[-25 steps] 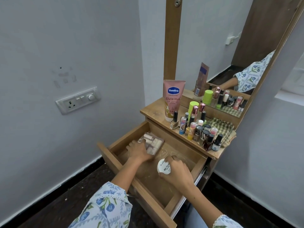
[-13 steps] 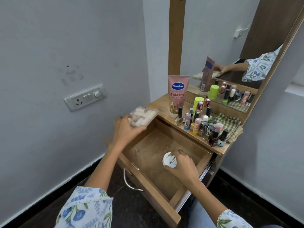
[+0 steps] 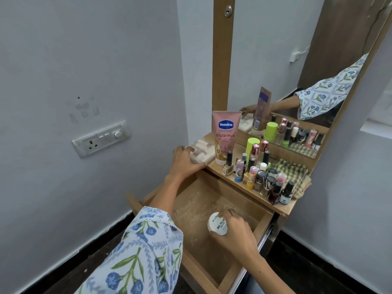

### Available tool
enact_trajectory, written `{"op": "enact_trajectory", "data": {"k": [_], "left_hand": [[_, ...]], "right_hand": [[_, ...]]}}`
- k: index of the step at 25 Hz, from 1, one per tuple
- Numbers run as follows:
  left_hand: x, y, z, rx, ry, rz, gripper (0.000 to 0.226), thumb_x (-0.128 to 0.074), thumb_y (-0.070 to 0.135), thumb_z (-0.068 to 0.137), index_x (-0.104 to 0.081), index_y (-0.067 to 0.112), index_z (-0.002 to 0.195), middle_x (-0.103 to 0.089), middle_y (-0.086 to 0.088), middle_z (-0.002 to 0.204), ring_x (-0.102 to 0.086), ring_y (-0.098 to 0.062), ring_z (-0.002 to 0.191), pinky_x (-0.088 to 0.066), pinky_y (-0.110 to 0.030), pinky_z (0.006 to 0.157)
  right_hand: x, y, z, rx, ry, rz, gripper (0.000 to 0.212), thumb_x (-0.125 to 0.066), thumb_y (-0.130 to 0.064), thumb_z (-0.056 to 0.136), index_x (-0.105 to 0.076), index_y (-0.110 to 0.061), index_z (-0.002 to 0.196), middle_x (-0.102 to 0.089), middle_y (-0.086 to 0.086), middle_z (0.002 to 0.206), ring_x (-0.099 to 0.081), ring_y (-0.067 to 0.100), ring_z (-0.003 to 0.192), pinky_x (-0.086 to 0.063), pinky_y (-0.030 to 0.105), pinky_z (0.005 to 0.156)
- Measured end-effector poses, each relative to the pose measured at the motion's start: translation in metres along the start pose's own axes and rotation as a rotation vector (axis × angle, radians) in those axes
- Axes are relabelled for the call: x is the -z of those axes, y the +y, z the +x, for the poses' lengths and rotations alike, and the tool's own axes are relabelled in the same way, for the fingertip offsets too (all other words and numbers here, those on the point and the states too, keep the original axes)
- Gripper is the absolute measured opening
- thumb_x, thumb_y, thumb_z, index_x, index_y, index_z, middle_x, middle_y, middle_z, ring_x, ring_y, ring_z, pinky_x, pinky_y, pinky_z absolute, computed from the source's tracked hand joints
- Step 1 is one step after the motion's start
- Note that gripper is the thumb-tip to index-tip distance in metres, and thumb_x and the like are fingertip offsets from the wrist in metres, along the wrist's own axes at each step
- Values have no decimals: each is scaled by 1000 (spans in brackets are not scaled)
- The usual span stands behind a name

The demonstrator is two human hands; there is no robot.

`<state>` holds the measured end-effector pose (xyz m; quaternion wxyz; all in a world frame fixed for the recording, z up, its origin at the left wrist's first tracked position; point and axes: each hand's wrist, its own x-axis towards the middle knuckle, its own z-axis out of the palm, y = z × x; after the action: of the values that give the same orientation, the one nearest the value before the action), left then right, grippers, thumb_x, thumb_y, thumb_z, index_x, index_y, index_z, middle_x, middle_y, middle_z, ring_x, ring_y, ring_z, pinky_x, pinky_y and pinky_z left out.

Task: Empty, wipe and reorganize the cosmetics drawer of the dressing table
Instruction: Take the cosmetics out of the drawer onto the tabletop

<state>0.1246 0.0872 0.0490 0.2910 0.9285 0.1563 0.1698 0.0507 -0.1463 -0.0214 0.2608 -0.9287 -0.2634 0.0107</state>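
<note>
Two hands: left hand is setting the pack on the counter's left corner; right hand is gripping the jar inside the drawer.
Tip: seating the pack flat before letting go.

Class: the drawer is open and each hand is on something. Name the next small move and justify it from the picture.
Probably lift the white jar out to the tabletop. The right hand grips it inside the drawer, apparently the last item there, while the left hand rests on the clear pack on the tabletop.
</note>
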Motion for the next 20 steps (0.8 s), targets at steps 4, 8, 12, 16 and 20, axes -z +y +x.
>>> {"op": "enact_trajectory", "data": {"k": [4,8,12,16,20], "left_hand": [[-18,3,11,-26,-185,33,70,-56,42,92,-21,21,149,4,-20,157,5,-36,145,-11,-48,116],[-24,11,-8,-36,-159,-179,85,-44,25,99,29,23,143,20,-9,157,5,-19,142,-17,-46,114],[-16,25,-31,-6,-17,-176,78,-49,19,97,7,19,151,-52,-17,134,-54,-33,117,-45,-46,97],[5,-13,-77,-78,-195,164,64,-33,44,99,-7,19,152,-16,-10,157,-15,-27,145,-15,-46,118],[23,-51,-129,-29,-183,358,65,-20,52,98,-6,19,152,-6,-4,159,-2,-17,147,-2,-35,117]], "right_hand": [[-2,0,1,-28,-5,27,52,-61,-56,75,-52,-23,114,-61,-5,111,-63,16,95,-42,19,65],[2,-1,-1,-28,-22,62,43,-66,-52,76,-46,-24,103,-61,-2,108,-63,17,95,-39,18,61],[6,-4,-3,-13,-37,62,44,-65,-48,80,-51,-19,110,-59,-1,114,-62,17,100,-46,18,67],[12,-7,-4,-4,-50,99,45,-66,-40,82,-54,-15,118,-58,-2,119,-59,14,104,-39,14,69],[20,-27,10,86,-37,86,45,-65,-35,85,-50,-16,124,-56,1,123,-55,14,108,-43,17,79]]}}
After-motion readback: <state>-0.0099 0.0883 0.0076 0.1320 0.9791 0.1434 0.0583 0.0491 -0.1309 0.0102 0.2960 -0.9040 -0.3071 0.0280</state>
